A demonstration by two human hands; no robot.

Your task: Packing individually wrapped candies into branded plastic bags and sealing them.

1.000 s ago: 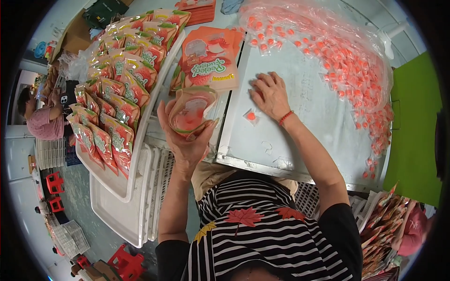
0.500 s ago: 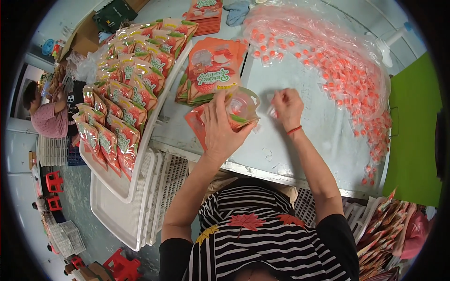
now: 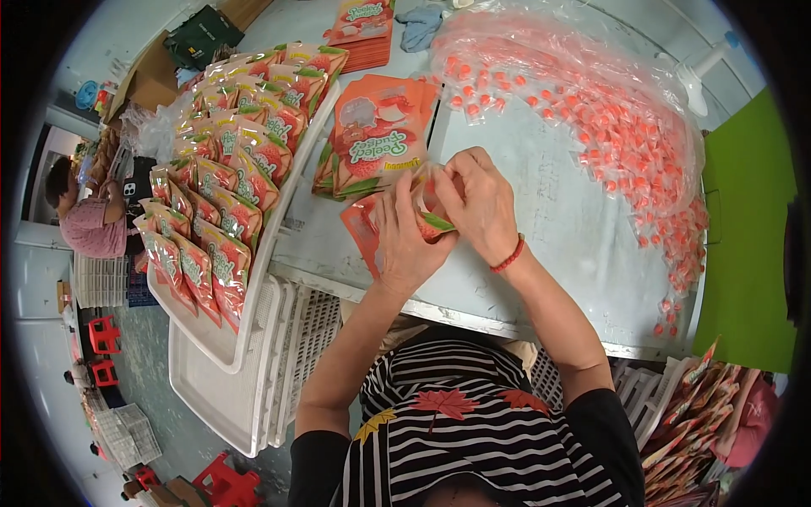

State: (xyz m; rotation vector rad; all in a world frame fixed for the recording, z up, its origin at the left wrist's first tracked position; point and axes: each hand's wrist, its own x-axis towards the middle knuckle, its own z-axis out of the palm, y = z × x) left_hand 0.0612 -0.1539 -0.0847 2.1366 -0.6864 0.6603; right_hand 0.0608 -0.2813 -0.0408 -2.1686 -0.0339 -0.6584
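My left hand [image 3: 410,245] wraps round a small red-and-green snack pouch [image 3: 433,221], holding it with its mouth upward above the table. At that mouth, my right hand [image 3: 483,203] has its fingers bent and pinched together, thumb and fingertips against or just inside the opening. Whatever the right fingers hold is hidden. Beneath my left hand lies a flat red pouch [image 3: 361,230]. Just beyond it, a pile of flat printed pouches [image 3: 380,127] rests on the table. Loose clear-wrapped pieces with red-orange centres [image 3: 604,152] spread along the right.
Filled pouches [image 3: 224,198] stand in rows on a white tray [image 3: 245,325] at the left, above more stacked trays [image 3: 221,384]. A large clear plastic bag [image 3: 583,63] lies at the back right. A green panel [image 3: 748,228] borders the table. Another person [image 3: 93,211] sits far left.
My right hand has moved left from the table to the pouch's mouth. The pouch in my left hand has tilted and is now mostly covered by my fingers.
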